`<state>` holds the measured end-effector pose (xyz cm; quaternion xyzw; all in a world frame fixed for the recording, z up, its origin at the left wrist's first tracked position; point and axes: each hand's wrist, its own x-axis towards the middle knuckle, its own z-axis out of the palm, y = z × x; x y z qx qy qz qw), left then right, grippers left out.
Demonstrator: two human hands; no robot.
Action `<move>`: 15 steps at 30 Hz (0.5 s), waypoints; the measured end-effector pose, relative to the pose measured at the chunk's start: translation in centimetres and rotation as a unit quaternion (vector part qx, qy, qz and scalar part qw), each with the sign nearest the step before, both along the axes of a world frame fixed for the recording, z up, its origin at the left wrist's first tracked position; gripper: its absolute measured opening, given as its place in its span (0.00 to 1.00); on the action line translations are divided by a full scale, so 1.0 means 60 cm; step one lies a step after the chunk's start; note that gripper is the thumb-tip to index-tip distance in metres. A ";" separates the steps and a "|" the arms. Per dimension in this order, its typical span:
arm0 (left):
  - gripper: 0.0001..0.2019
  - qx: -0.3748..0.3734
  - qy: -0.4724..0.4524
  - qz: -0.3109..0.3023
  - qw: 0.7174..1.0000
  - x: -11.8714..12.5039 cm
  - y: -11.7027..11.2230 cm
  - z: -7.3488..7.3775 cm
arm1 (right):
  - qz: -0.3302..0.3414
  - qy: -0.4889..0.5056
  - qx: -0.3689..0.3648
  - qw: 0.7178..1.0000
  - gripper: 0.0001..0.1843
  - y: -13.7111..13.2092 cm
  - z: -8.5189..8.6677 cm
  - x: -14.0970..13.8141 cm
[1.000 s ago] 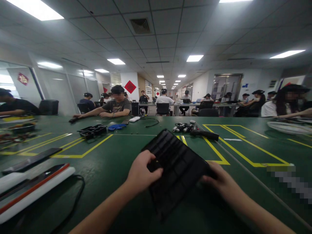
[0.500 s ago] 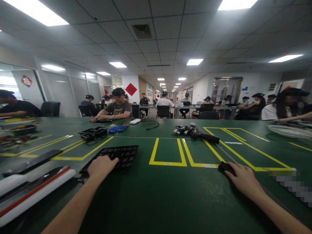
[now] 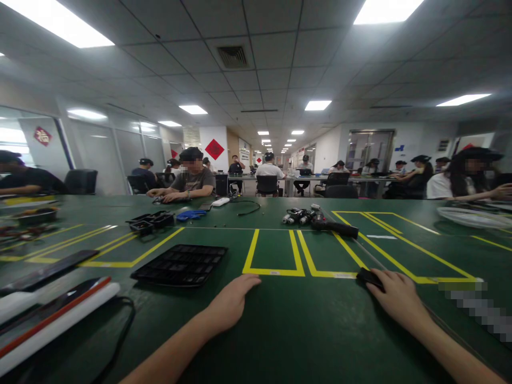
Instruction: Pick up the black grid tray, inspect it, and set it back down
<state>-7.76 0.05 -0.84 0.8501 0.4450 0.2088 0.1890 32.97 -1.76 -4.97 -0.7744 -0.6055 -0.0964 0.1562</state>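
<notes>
A black compartment tray lies flat on the green table, left of a yellow taped rectangle. My left hand rests on the table to the tray's right, fingers stretched out and holding nothing. My right hand lies over a small black object near the corner of a larger yellow outline; its fingers curl onto that object.
A black screwdriver-like tool and several metal connectors sit farther back. Small black trays and a blue glove lie at the left back. White and red-edged devices with a cable fill the near left. Several seated people work around the tables.
Both hands held the black tray up a second ago. It was set down flat at the left; my left hand has let go and moved right, my right hand went to the small black object.
</notes>
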 end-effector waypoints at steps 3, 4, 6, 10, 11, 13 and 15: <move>0.24 0.055 0.034 0.024 0.998 -0.002 -0.005 0.014 | -0.018 -0.006 0.018 1.000 0.32 -0.001 0.002 -0.004; 0.23 0.073 0.054 0.041 0.995 -0.002 -0.007 0.020 | -0.024 -0.005 0.026 0.999 0.33 -0.001 0.003 -0.005; 0.18 0.090 0.103 0.077 0.988 -0.001 -0.010 0.031 | -0.033 0.001 0.040 0.999 0.34 -0.003 0.005 -0.008; 0.11 0.058 0.130 0.075 0.987 -0.003 -0.010 0.032 | -0.030 0.019 0.039 0.999 0.35 -0.003 0.007 -0.006; 0.10 0.050 0.114 0.068 0.990 -0.005 -0.007 0.030 | -0.028 0.023 0.034 0.999 0.35 -0.003 0.006 -0.005; 0.08 0.027 0.042 0.067 0.997 -0.008 0.000 0.028 | -0.023 0.031 0.027 0.999 0.35 -0.002 0.006 -0.003; 0.06 -0.035 -0.114 0.117 0.986 -0.015 0.011 0.038 | -0.023 0.038 0.025 0.999 0.35 -0.001 0.006 -0.003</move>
